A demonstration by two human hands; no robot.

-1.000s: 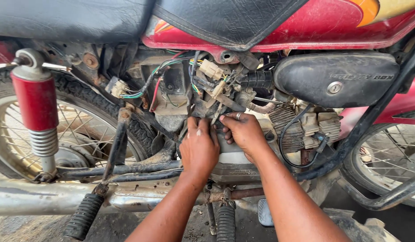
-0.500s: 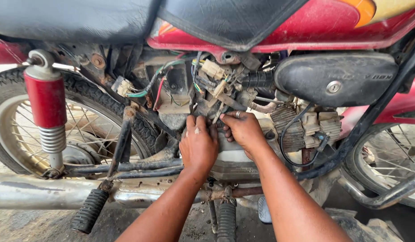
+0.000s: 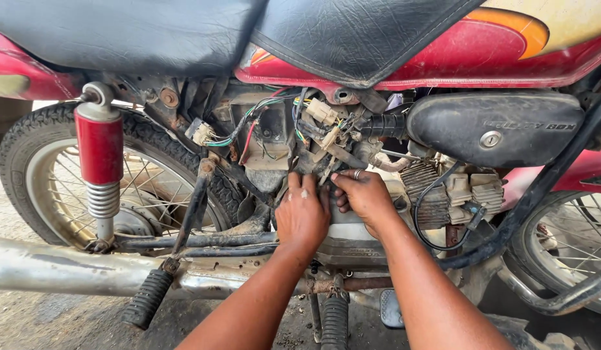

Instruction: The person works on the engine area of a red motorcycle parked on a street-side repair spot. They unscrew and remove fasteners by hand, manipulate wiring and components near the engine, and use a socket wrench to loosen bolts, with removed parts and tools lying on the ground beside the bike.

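Engine casing [image 3: 352, 243] under both hands

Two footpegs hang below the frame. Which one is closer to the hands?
The middle footpeg, hanging straight down just under the left hand and right hand. The other footpeg sits further left, angled out by the exhaust pipe.

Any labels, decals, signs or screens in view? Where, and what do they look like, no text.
Raised lettering: moulded into the black side box, right of the hands, same black as the box, above a round lock.
Decal: orange and cream curved stripe on the red tank, top right.
No packages, signs or screens visible.
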